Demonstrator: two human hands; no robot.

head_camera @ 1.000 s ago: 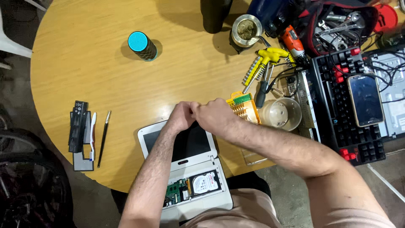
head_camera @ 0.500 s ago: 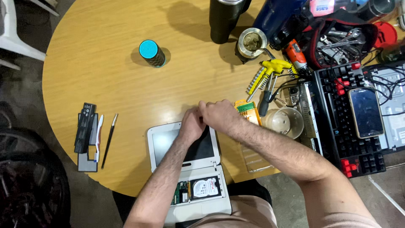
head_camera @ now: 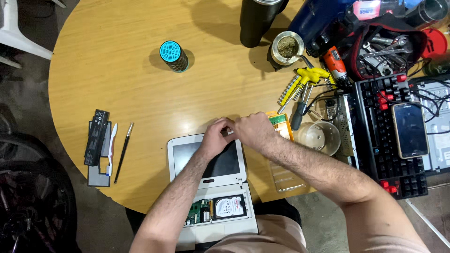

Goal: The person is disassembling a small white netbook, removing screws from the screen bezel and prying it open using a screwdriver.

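Observation:
A small white laptop (head_camera: 187, 154) lies opened up at the near edge of the round wooden table (head_camera: 140, 93), its dark screen facing up and its base uncovered, showing a hard drive (head_camera: 228, 207) and a green circuit board (head_camera: 199, 213). My left hand (head_camera: 215, 138) and my right hand (head_camera: 253, 131) meet at the far edge of the screen lid, fingers curled on its rim. What the fingertips pinch is hidden.
A black battery pack (head_camera: 96, 137), a white toothbrush (head_camera: 111, 149) and a thin brush (head_camera: 124, 151) lie at left. A teal-topped can (head_camera: 172, 55) stands mid-table. At right: yellow hex keys (head_camera: 307, 77), a plastic cup (head_camera: 321, 137), a keyboard (head_camera: 386, 131), a phone (head_camera: 411, 130).
Both hands stay together on the lid's far edge, and the view has shifted a little.

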